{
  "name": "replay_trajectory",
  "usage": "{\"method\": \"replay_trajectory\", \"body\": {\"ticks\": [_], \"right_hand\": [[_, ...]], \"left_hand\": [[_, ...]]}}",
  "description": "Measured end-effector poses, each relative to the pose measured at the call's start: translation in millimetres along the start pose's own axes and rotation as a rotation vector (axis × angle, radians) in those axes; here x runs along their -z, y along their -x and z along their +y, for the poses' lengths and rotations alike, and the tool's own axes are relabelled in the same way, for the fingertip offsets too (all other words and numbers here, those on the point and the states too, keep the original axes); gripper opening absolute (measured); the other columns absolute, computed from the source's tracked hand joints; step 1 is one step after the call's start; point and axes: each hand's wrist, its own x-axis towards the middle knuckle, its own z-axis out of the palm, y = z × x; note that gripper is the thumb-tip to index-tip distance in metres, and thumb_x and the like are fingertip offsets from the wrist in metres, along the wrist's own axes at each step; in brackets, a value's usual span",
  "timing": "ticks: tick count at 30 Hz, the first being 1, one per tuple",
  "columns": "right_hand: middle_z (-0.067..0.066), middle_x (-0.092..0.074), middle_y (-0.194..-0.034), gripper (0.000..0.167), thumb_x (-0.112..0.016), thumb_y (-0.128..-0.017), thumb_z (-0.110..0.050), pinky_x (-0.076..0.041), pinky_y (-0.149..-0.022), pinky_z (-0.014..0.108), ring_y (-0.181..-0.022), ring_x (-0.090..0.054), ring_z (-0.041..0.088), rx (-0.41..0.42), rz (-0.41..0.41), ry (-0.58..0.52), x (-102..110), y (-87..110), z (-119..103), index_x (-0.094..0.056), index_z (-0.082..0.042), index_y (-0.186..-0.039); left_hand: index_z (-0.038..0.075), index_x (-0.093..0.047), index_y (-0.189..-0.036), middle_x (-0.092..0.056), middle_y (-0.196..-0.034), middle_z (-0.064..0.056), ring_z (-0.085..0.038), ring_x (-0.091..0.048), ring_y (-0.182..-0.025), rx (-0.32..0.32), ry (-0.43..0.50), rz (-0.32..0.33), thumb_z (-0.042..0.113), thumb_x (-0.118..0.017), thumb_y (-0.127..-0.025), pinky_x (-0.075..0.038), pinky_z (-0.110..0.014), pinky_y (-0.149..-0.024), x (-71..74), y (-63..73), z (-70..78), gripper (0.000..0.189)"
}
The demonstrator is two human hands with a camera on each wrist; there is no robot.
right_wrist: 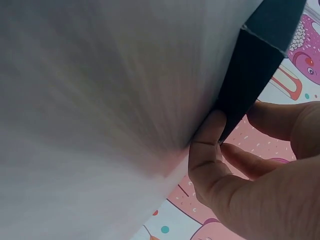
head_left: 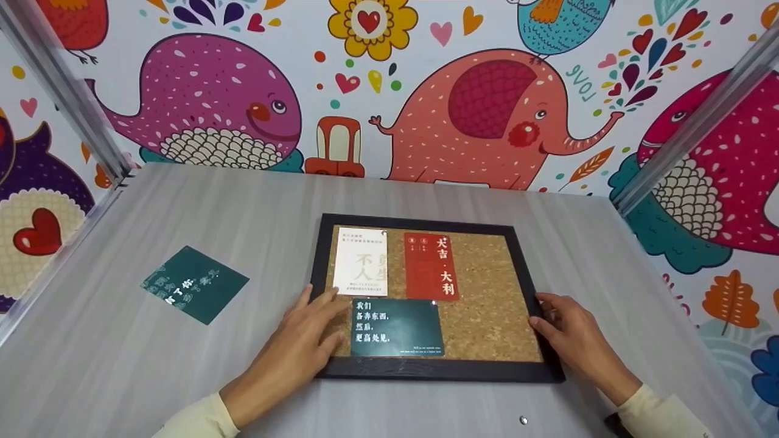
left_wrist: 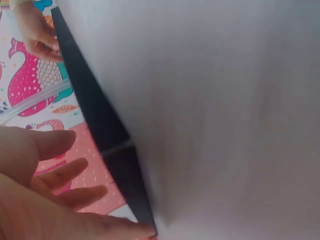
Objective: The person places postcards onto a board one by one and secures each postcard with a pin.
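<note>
A cork board (head_left: 487,292) in a black frame lies on the table, with three cards on it: a white card (head_left: 360,258) at top left, a red card (head_left: 431,274) beside it and a green card (head_left: 395,334) below. My left hand (head_left: 298,334) rests over the frame's left side, its fingers loosely spread. In the left wrist view one finger touches the black frame (left_wrist: 95,95). My right hand (head_left: 575,331) grips the frame's right side between thumb and fingers. The right wrist view shows that hand (right_wrist: 230,185) at the frame's outer edge (right_wrist: 245,80).
Another green card (head_left: 198,289) with white writing lies turned at an angle on the table (head_left: 255,213), left of the board. A small shiny round object (head_left: 523,420) is near the front edge. Behind stands a wall (head_left: 414,97) printed with cartoon animals.
</note>
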Motion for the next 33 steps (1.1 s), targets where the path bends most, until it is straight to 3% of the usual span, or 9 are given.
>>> {"method": "replay_trajectory", "body": {"ticks": [4,8,11,16,24,33], "right_hand": [[0.026,-0.068,-0.12,0.05,-0.073,-0.105,-0.004,-0.062,-0.093,0.054,-0.104,-0.068,0.031,-0.001,-0.007,-0.002,1,0.2,0,-0.056,0.017,-0.147],[0.027,-0.068,-0.122,0.051,-0.073,-0.105,-0.005,-0.061,-0.095,0.058,-0.105,-0.068,0.032,0.0,-0.008,-0.002,1,0.0,-1,-0.055,0.017,-0.147],[0.027,-0.068,-0.122,0.05,-0.073,-0.105,-0.005,-0.062,-0.095,0.058,-0.105,-0.068,0.032,0.008,-0.007,-0.005,1,-0.4,0,-0.055,0.018,-0.147],[0.025,-0.069,-0.118,0.05,-0.074,-0.104,-0.004,-0.064,-0.088,0.046,-0.105,-0.072,0.033,0.044,0.015,-0.03,1,1.3,1,-0.057,0.018,-0.145],[0.023,-0.069,-0.116,0.05,-0.075,-0.103,-0.004,-0.064,-0.082,0.04,-0.103,-0.074,0.032,0.059,0.023,-0.037,0,1.4,2,-0.058,0.019,-0.144],[0.024,-0.069,-0.116,0.051,-0.075,-0.104,-0.004,-0.063,-0.082,0.039,-0.102,-0.072,0.03,0.023,0.008,-0.023,0,0.0,0,-0.056,0.018,-0.146]], "left_hand": [[0.009,-0.076,-0.136,-0.069,-0.148,-0.016,-0.046,-0.054,-0.145,0.012,-0.025,0.038,0.001,-0.08,-0.099,-0.044,-0.066,-0.118,9.2,-2.3,-0.9,0.039],[0.006,-0.076,-0.134,-0.071,-0.141,-0.014,-0.037,-0.06,-0.137,0.025,-0.081,0.066,0.003,-0.08,-0.099,-0.051,-0.059,-0.114,15.5,-3.9,-3.9,0.036],[0.004,-0.076,-0.135,-0.071,-0.141,-0.016,-0.038,-0.059,-0.137,0.036,-0.112,0.081,0.002,-0.08,-0.099,-0.051,-0.06,-0.114,18.8,-3.7,-8.8,0.037],[0.0,-0.074,-0.135,-0.07,-0.139,-0.021,-0.042,-0.059,-0.135,0.053,-0.136,0.098,0.002,-0.08,-0.098,-0.052,-0.062,-0.111,23.9,-3.7,-20.7,0.037],[-0.002,-0.076,-0.127,-0.073,-0.131,-0.024,-0.048,-0.062,-0.128,-0.03,-0.181,0.208,-0.003,-0.083,-0.092,-0.052,-0.064,-0.109,35.4,-4.4,-45.3,0.035],[-0.008,-0.073,-0.131,-0.069,-0.136,-0.032,-0.056,-0.056,-0.135,0.046,-0.205,0.19,-0.001,-0.083,-0.093,-0.048,-0.072,-0.11,54.6,-5.7,-62.0,0.039]]}}
